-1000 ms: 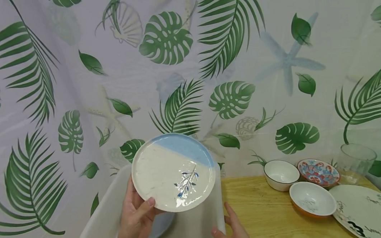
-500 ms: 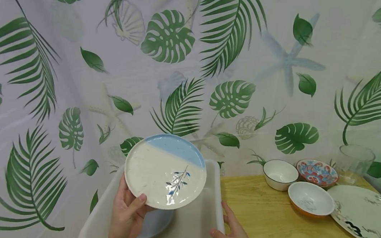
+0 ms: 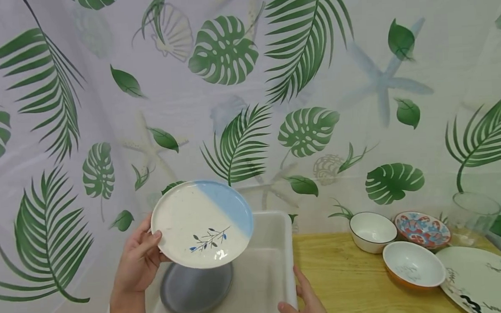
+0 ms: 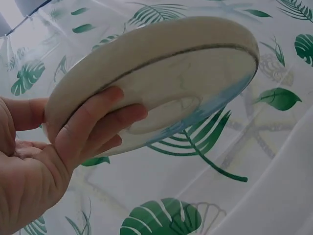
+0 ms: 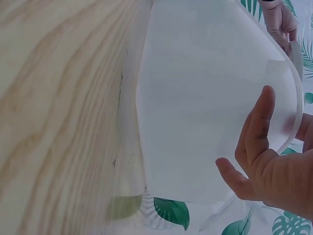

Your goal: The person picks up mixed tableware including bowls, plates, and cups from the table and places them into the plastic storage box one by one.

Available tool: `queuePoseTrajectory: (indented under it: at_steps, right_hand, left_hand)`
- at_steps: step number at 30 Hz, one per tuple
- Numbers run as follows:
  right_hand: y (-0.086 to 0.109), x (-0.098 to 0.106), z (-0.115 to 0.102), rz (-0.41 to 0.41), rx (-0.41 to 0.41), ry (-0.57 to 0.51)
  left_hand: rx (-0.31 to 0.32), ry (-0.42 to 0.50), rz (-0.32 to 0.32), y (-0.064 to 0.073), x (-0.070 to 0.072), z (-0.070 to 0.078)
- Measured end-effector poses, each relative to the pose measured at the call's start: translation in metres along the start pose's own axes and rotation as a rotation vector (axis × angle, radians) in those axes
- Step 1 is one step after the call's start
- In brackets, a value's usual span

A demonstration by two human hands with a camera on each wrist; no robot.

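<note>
My left hand [image 3: 138, 257] holds a round plate [image 3: 198, 220] by its left edge, thumb on the face and fingers beneath. The plate is cream with a light blue section and a blue-leaved sprig. It is raised over a white plastic tub [image 3: 266, 264]; its underside [image 4: 171, 93] shows in the left wrist view, fingers spread against it. A grey-blue plate [image 3: 195, 289] lies in the tub, partly covered by the held one. My right hand [image 3: 305, 300] grips the tub's right rim, thumb inside and fingers [image 5: 261, 115] along the outer wall.
Right of the tub, the wooden table [image 3: 330, 270] carries a white bowl [image 3: 373, 230], a red-and-blue patterned bowl [image 3: 422, 228], an orange-sided bowl [image 3: 413, 264], a clear glass [image 3: 470, 216] and a large oval plate [image 3: 486, 276]. A leaf-print curtain [image 3: 247, 90] hangs behind.
My left hand has moved left with the plate, turning it so the blue section sits at the right. More of the grey-blue plate shows. The right hand stays at the rim.
</note>
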State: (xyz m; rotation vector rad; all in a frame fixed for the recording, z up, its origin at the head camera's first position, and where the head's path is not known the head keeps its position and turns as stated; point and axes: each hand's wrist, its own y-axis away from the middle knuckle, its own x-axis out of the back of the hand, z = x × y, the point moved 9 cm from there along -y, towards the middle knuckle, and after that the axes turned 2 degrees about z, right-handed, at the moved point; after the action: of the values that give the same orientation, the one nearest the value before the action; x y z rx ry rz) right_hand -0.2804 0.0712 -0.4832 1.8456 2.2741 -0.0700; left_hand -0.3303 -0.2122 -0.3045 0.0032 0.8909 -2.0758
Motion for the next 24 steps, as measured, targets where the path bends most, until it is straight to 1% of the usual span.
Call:
queuePoseTrajectory:
  at_steps: [1, 4, 7, 11, 14, 17, 21, 24]
  right_hand:
    - [0.000, 0.000, 0.000, -0.003, 0.002, -0.002]
    - [0.001, -0.001, 0.000, -0.010, 0.016, -0.012]
    - [0.001, 0.000, 0.000, -0.008, 0.020, -0.008]
    - [0.000, 0.000, 0.002, -0.009, 0.004, 0.003]
    - [-0.001, 0.000, 0.003, -0.011, 0.001, 0.023]
    - [-0.002, 0.003, 0.003, 0.000, 0.000, 0.050]
    - [-0.003, 0.006, 0.004, 0.008, -0.012, 0.057]
    - [-0.002, 0.005, 0.005, 0.004, -0.018, 0.040]
  left_hand:
    - [0.000, -0.007, -0.014, -0.002, 0.004, 0.001]
    - [0.043, -0.076, 0.020, -0.006, 0.017, -0.002]
    - [0.110, -0.169, 0.076, -0.010, 0.033, -0.008]
    - [0.207, -0.281, 0.167, -0.011, 0.058, -0.016]
    - [0.273, -0.353, 0.213, -0.010, 0.075, -0.021]
    - [0.339, -0.410, 0.255, -0.010, 0.086, -0.026]
    - [0.412, -0.478, 0.329, -0.009, 0.100, -0.033]
    - [0.449, -0.528, 0.352, -0.010, 0.106, -0.040]
